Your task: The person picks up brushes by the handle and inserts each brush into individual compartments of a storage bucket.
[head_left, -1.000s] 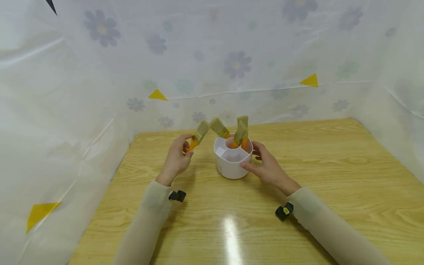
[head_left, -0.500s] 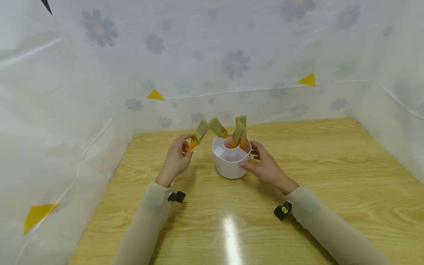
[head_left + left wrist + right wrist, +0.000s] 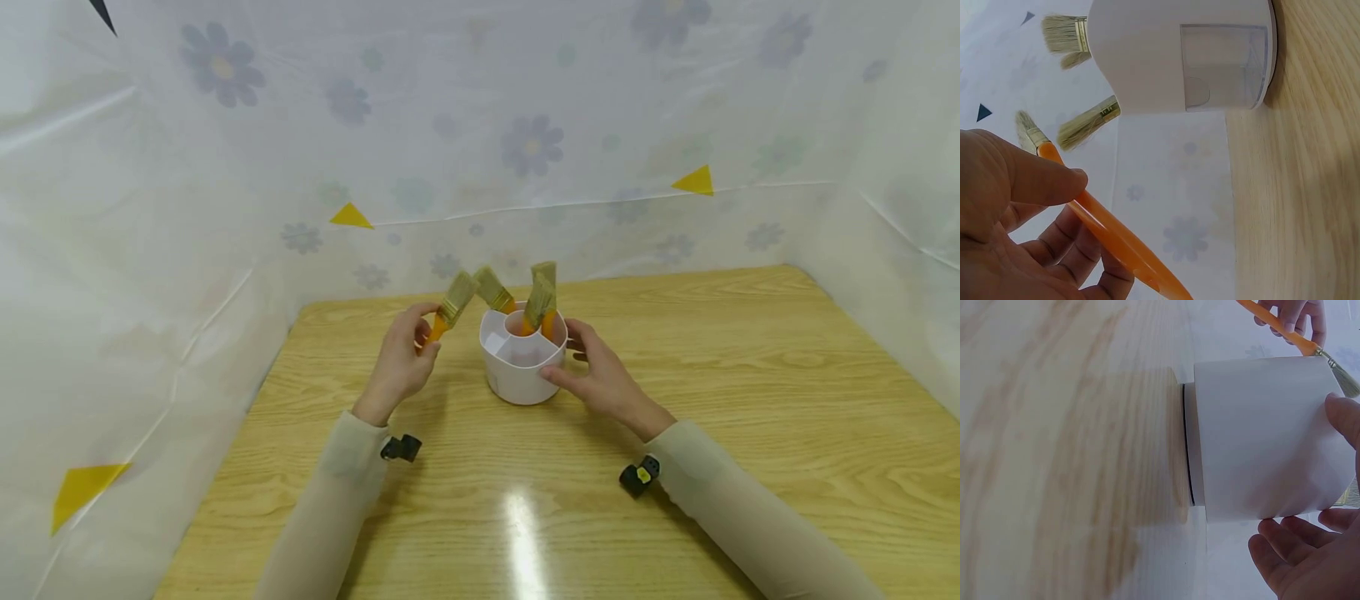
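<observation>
My left hand [image 3: 400, 362] pinches a paintbrush [image 3: 457, 297] by its orange handle [image 3: 1116, 234], bristles up and tilted right. It is held to the left of a white round desk organizer [image 3: 517, 385], apart from it. My right hand [image 3: 603, 383] grips the organizer's right side, the thumb on the near wall and the fingers on the far one. Three more paintbrushes stand in the organizer, one leaning left [image 3: 493, 289] and two close together [image 3: 539, 302] on the right. Their lower handles are hidden. The front compartments hold no brush.
A clear drawer-like window [image 3: 1225, 69] sits in the organizer's wall. All of this is on a wood-grain table [image 3: 750, 375], with flowered plastic sheeting [image 3: 450, 150] behind it and at the sides. Yellow triangles [image 3: 351, 216] mark the sheeting.
The view has shifted very slightly. Both hands keep their holds on the paintbrush and the organizer, and the brushes in the organizer stay where they were.
</observation>
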Demonstrator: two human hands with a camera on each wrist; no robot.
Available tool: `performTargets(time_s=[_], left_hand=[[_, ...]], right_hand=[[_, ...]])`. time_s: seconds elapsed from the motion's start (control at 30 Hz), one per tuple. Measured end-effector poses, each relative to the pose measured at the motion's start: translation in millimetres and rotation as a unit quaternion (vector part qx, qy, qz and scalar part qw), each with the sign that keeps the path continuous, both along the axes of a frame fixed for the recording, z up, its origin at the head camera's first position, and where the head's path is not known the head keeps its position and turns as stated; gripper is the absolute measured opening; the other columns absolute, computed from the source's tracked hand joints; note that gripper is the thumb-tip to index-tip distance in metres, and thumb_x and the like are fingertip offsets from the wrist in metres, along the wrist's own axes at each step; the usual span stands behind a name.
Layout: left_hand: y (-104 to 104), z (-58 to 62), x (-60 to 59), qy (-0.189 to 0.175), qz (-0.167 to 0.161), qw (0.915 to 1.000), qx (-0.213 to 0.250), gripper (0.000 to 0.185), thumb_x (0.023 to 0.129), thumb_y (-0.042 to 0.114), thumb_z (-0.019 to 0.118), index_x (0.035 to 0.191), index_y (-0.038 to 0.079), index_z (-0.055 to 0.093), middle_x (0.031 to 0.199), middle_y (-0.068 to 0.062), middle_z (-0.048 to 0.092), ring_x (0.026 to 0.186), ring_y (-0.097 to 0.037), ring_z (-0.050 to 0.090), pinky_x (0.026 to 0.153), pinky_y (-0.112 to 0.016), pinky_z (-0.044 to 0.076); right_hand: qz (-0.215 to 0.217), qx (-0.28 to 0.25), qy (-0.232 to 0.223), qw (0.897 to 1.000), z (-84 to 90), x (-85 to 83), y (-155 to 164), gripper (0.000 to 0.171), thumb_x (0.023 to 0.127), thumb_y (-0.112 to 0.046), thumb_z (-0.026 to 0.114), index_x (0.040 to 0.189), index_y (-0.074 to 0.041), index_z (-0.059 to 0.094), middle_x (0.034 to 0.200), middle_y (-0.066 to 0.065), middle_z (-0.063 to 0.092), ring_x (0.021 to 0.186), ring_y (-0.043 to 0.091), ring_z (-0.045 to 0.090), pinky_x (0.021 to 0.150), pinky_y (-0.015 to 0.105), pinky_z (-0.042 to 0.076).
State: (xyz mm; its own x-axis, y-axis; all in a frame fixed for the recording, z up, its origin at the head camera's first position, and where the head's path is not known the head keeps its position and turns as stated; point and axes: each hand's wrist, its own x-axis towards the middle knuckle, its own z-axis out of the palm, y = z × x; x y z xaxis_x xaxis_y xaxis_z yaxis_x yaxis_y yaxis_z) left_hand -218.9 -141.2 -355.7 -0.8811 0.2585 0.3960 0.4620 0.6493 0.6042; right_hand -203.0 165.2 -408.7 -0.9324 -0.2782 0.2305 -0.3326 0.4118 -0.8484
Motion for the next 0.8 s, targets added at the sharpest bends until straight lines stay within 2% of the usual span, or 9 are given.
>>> performTargets(time_s=[0.8], left_hand=[[11.7, 2.3, 5.3, 0.027, -0.040, 0.9986, 0.023, 0.047, 0.086, -0.005, 0.064, 0.130, 0.005, 0.052, 0.089, -0.011, 0.052, 0.077, -0.023, 0.052, 0.065, -0.036, 0.049]], right_hand=[[0.000, 0.002, 0.000, 1.000, -1.4, -0.4, -0.2, 0.085, 0.084, -0.044, 0.071, 0.149, -0.015, 0.025, 0.145, 0.006, 0.039, 0.130, 0.026, 0.040, 0.102, 0.049, 0.035]])
